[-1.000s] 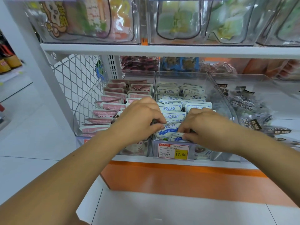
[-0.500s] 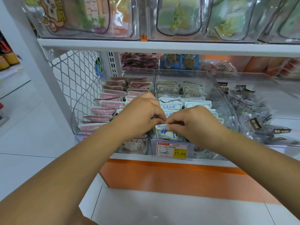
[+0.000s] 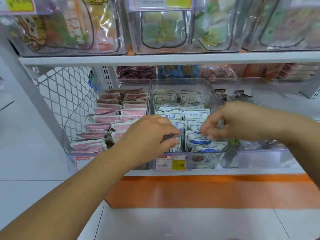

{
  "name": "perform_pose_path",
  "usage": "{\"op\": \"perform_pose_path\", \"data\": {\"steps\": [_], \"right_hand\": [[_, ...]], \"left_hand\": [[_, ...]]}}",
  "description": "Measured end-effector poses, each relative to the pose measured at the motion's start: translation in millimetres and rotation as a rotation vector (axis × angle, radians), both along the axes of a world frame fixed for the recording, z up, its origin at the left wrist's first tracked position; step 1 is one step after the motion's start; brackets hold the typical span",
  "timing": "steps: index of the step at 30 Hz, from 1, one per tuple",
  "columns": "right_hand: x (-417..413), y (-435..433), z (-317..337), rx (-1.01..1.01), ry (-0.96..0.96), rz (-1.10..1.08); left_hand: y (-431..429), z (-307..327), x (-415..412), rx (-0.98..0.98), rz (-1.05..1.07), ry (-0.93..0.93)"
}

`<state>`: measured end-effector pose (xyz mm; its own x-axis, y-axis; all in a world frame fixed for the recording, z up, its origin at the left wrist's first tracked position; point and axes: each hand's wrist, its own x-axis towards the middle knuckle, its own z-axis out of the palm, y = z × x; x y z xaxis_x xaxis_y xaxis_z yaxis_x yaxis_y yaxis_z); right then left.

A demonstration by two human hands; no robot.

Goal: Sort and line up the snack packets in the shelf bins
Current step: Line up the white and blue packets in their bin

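Left hand (image 3: 150,135) pinches the front blue-white packet (image 3: 174,147) in the middle bin (image 3: 207,152). Right hand (image 3: 239,122) is apart from it, blurred, fingers bent over the neighbouring column. I cannot tell whether it grips anything.

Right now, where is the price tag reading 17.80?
Head view, centre: price tag is on the front wall of the blue-packet bin, just below the left hand.

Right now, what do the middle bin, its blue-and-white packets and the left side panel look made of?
The middle bin: clear rigid plastic, glossy; packets show through its walls and the edges catch glare.
The blue-and-white packets: likely thin printed plastic film, slightly shiny; crimped seams, soft puffy shapes.
The left side panel: probably white-coated metal mesh; diamond openings, matte look.
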<state>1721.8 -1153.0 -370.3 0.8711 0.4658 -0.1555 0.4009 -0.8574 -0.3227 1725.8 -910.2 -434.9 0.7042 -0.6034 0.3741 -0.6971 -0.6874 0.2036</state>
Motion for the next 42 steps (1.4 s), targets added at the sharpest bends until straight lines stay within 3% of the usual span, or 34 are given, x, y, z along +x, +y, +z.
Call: {"op": "perform_pose_path", "data": {"steps": [3,7,10,12,14,16,19,23,29,32,36,38,42], "right_hand": [[-6.6,-8.4,-16.0,-0.2,-0.016,-0.024],[-3.6,-12.0,-37.2,-0.221,-0.35,-0.027],[-1.5,-13.5,-53.9,-0.235,-0.495,0.024],[-0.3,-16.4,-56.1,-0.254,-0.44,0.054],[3.4,-24.3,-47.0,-0.07,-0.347,0.016],[6.2,-29.5,-41.8,0.027,-0.436,-0.007],[9.4,-20.4,-44.9,-0.149,-0.515,0.011],[15.1,-15.3,-45.8,-0.292,-0.406,-0.001],[22.1,-18.2,-39.5,-0.198,-0.409,-0.026],[28.2,-10.6,-38.9,-0.254,-0.502,-0.032],[36.3,-6.7,-49.4,-0.367,-0.432,0.003],[39.4,-8.0,-46.2,-0.382,-0.39,0.0],[51.5,-2.6,-40.1,-0.216,-0.449,-0.038]], "left_hand": [[-18.1,-7.3,-3.6,0.147,0.06,0.185],[-29.2,-13.3,-0.8,0.004,0.126,0.312],[-36.7,-15.5,0.2,-0.016,0.136,0.338],[-37.1,-15.3,1.3,-0.054,0.132,0.346],[-33.4,-9.7,4.2,-0.143,0.118,0.329],[-27.4,-4.5,9.2,-0.12,0.113,0.182],[-18.3,-2.6,20.4,0.08,0.093,0.048],[-9.3,-2.7,29.2,0.2,0.138,0.156],[-10.8,0.6,34.9,0.034,0.137,0.09],[-16.8,0.7,48.6,0.176,0.148,-0.008],[-12.1,-0.4,58.3,0.356,0.166,0.039],[-6.0,-1.2,58.6,0.355,0.173,0.046],[-13.0,0.4,55.4,0.238,0.166,0.068]]}}
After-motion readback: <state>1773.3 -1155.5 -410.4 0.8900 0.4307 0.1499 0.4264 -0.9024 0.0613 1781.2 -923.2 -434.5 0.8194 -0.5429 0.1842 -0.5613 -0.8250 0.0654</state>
